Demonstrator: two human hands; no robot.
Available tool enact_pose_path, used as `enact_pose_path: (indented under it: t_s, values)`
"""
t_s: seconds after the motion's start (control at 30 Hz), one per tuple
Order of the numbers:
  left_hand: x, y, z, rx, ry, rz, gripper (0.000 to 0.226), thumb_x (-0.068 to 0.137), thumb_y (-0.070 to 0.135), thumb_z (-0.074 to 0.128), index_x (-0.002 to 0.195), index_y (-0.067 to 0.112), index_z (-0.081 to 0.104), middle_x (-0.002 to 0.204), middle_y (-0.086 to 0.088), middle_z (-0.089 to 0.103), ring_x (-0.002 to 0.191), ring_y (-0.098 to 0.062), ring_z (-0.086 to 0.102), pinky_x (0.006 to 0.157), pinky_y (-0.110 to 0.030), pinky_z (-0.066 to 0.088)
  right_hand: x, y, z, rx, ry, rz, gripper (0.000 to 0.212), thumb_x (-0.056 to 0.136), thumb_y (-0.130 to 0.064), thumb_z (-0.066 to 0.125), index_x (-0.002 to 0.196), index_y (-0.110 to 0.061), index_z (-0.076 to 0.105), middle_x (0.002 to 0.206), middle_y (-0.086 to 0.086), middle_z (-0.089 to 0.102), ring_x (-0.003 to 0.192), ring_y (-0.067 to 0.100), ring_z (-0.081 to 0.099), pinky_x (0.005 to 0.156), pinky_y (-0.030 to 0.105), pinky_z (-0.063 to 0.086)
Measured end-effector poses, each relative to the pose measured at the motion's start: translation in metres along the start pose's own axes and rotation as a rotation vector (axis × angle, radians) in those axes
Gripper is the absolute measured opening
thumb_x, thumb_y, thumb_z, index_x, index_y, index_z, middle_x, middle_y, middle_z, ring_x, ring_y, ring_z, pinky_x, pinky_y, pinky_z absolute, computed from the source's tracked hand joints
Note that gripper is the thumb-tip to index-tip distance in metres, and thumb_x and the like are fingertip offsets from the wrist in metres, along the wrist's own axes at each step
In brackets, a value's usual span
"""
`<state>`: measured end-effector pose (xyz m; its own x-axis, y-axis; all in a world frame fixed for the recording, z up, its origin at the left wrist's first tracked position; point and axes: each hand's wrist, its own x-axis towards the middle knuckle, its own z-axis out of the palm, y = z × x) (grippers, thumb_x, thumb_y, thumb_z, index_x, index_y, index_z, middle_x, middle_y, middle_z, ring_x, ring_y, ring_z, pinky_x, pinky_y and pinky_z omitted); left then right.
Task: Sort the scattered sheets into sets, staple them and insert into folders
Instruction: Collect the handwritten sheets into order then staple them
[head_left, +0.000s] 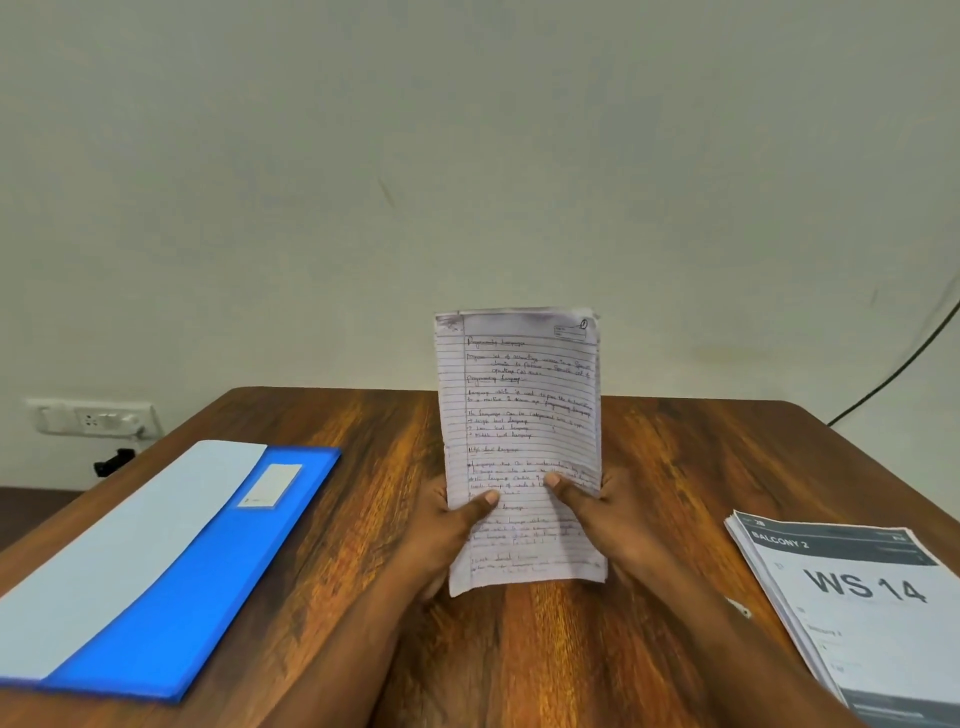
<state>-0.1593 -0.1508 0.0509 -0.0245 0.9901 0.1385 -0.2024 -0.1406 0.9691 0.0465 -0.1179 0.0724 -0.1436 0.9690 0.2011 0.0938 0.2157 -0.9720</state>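
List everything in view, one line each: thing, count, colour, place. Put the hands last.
handwritten sheets: one set, white lined, held upright over the table's middle
folder: one, blue, on the table's left
plain sheet: one, pale, lying on the folder
printed stack: one, white and grey, on the table's right
table: one, brown wood
socket plate: one, white, wall at left
cable: one, dark, wall at right
left hand: grips the sheets' left edge
right hand: grips their right edge

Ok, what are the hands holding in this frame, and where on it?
Both hold the handwritten sheets upright: left hand on the lower left edge, right hand on the lower right edge, thumbs on the front.
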Motion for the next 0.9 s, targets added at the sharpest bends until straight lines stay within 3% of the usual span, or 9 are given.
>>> enact_pose_path:
  t_s: [0.1,0.2,0.33,0.47,0.57,0.73,0.83,0.9]
  values:
    - [0.004,0.008,-0.006,0.025,-0.011,-0.037,0.027,0.094,0.003,0.070,0.121,0.002,0.069,0.116,-0.015,0.077,0.105,-0.032,0.076,0.081,-0.039,0.065,0.002,0.000,-0.005,0.021,-0.074,0.109,0.016,0.096,-0.015,0.072,0.112,-0.012,0.074,0.109,0.006,0.080,0.098,0.023,0.078,0.089,0.048,0.063]
    - [0.015,0.017,-0.013,0.029,0.092,0.013,0.030,0.094,0.004,0.072,0.123,0.006,0.067,0.114,-0.010,0.078,0.102,-0.030,0.077,0.078,-0.037,0.065,0.001,-0.002,-0.018,0.108,-0.256,0.233,0.026,0.097,-0.007,0.069,0.123,-0.006,0.071,0.117,0.013,0.078,0.108,0.033,0.075,0.099,0.055,0.057]
    - [0.036,0.025,-0.022,0.035,0.258,0.094,0.029,0.094,0.005,0.072,0.122,0.009,0.068,0.109,-0.006,0.080,0.100,-0.025,0.078,0.076,-0.033,0.065,-0.003,0.011,-0.027,0.136,-0.389,0.327,0.035,0.097,-0.004,0.068,0.131,-0.006,0.066,0.127,0.015,0.074,0.117,0.036,0.071,0.106,0.059,0.052]
    - [0.043,0.018,-0.023,0.047,0.283,0.079,0.022,0.095,0.003,0.070,0.116,0.011,0.072,0.106,-0.005,0.081,0.096,-0.022,0.079,0.075,-0.032,0.065,-0.006,0.020,-0.022,0.057,-0.423,0.372,0.042,0.092,-0.005,0.075,0.131,-0.012,0.064,0.124,0.008,0.076,0.115,0.030,0.073,0.105,0.056,0.053]
    - [0.043,0.007,-0.022,0.061,0.240,0.045,0.022,0.095,0.002,0.069,0.115,0.012,0.072,0.108,-0.007,0.080,0.097,-0.022,0.079,0.076,-0.034,0.065,0.002,0.009,-0.022,0.024,-0.392,0.339,0.039,0.087,-0.008,0.079,0.124,-0.014,0.067,0.116,0.004,0.079,0.108,0.025,0.076,0.100,0.051,0.058]
    - [0.044,-0.003,-0.021,0.083,0.109,0.015,0.026,0.096,0.003,0.069,0.121,0.009,0.071,0.112,-0.008,0.079,0.103,-0.027,0.077,0.088,-0.049,0.062,0.026,0.009,-0.018,0.189,-0.134,0.216,0.038,0.084,-0.013,0.080,0.121,-0.008,0.071,0.116,0.014,0.078,0.104,0.031,0.077,0.095,0.052,0.059]
    - [0.045,-0.007,-0.022,0.100,0.114,0.041,0.029,0.095,0.001,0.070,0.122,0.012,0.069,0.113,-0.009,0.079,0.103,-0.027,0.077,0.086,-0.047,0.063,0.026,0.022,-0.006,0.252,-0.099,0.232,0.030,0.089,-0.005,0.076,0.118,-0.004,0.072,0.112,0.016,0.078,0.100,0.032,0.078,0.079,0.042,0.065]
    - [0.046,-0.006,-0.026,0.099,0.144,0.070,0.037,0.094,0.000,0.070,0.127,0.017,0.065,0.113,-0.010,0.079,0.101,-0.025,0.077,0.082,-0.043,0.064,0.026,0.031,-0.001,0.244,-0.100,0.256,0.030,0.089,-0.006,0.076,0.118,-0.004,0.073,0.111,0.018,0.078,0.103,0.037,0.076,0.080,0.045,0.065]
